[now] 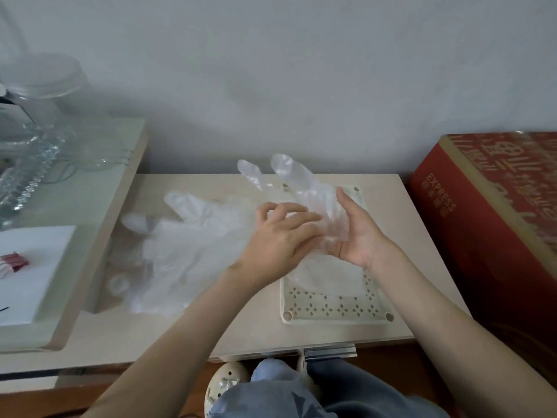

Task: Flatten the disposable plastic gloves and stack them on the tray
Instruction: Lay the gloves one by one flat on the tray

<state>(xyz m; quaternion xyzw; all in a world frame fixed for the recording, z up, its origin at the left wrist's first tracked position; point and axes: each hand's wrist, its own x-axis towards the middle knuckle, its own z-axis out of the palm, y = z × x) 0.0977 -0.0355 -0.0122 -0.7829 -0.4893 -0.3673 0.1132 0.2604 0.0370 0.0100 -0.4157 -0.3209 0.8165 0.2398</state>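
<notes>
A clear plastic glove is held up above the cream perforated tray, its fingers pointing away from me. My right hand lies palm-up under the glove's cuff end, fingers straight. My left hand rests on top of the glove with spread, slightly bent fingers, pressing it against the right palm. A pile of several more clear gloves lies on the table left of the tray. A flat glove lies on the tray beneath my hands.
A red printed box stands at the right edge of the table. A raised glass-topped shelf at the left carries glass jars, white paper and a red clip. My knees and a shoe show below the table's front edge.
</notes>
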